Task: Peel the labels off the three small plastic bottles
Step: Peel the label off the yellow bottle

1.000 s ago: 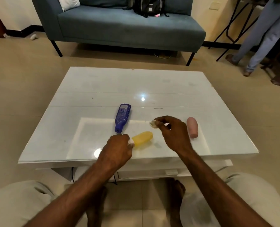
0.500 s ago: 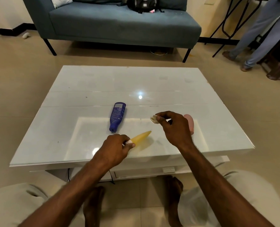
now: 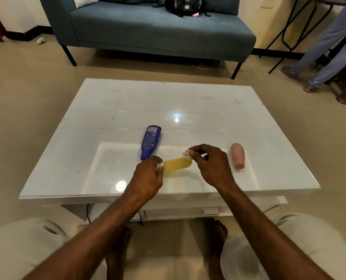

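The left hand (image 3: pixel 147 174) is gripping the yellow bottle (image 3: pixel 177 164) by its white cap (image 3: pixel 159 165), fingers and thumb curled round the cap end. The bottle is sitting close to the near edge of the bench (image 3: pixel 168 102), about midway along it, and seems to be hanging just off the surface, with its shadow lying beneath it. A second ago it was lying flat. Half a second ago its far tip was tilting upward. Now it is lying nearly level again, its far end almost touching the right hand (image 3: pixel 210 166).

The right hand is pinching a crumpled pale label (image 3: pixel 186 154) between thumb and fingertips, the other fingers loosely curled. It has been holding that wad through all three moments, so the label looks to be fully off, and the yellow bottle's visible side is showing no label.

The pink bottle (image 3: pixel 237 155) is lying toward the right edge, just beside the right hand, also looking bare. The blue bottle (image 3: pixel 150 142) is lying just beyond the left hand, toward the centre of the bench, still wearing its printed label (image 3: pixel 150 136).

Judging from this, two bottles are finished and the blue one is remaining. The wad probably needs dropping and the yellow bottle setting down before the blue one is taken up.
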